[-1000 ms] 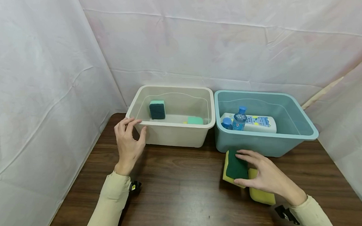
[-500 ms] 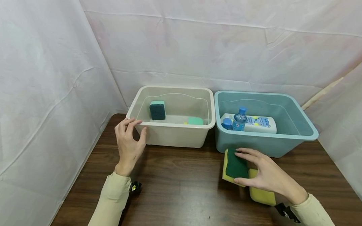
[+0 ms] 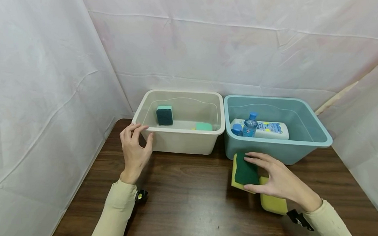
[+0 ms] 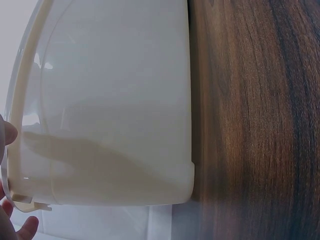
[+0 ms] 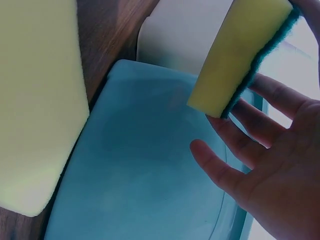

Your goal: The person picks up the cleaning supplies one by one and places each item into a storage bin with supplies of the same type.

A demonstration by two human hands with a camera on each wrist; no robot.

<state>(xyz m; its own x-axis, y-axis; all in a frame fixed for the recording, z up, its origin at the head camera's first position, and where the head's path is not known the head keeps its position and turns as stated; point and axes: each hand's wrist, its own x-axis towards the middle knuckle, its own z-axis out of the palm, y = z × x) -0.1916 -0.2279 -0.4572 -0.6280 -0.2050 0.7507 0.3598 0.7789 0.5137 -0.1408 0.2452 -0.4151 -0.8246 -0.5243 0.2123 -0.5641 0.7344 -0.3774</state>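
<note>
My right hand (image 3: 278, 179) pinches a yellow sponge with a dark green scouring side (image 3: 246, 170), thumb at its near edge and fingers at the far one. It is raised off the table in front of the blue bin. In the right wrist view this sponge (image 5: 245, 55) is tilted, green side toward the palm. A second yellow sponge (image 3: 273, 202) lies on the table, partly under the right hand. At the left front corner of the beige bin (image 3: 180, 141), my left hand (image 3: 135, 152) grips the rim, thumb outside. The left wrist view shows the bin's outer wall (image 4: 115, 100).
Inside the beige bin are a dark green scouring sponge (image 3: 164, 116) and a mint green one (image 3: 203, 126). The blue bin (image 3: 279, 151) beside it holds a white bottle (image 3: 273, 128) and two blue-capped bottles, one clear (image 3: 250, 124). White curtains (image 3: 204, 43) surround the brown table (image 3: 192, 195).
The sponge in my right hand has risen slightly and shifted a little toward the blue bin. My left hand has kept its place on the beige bin's rim.
</note>
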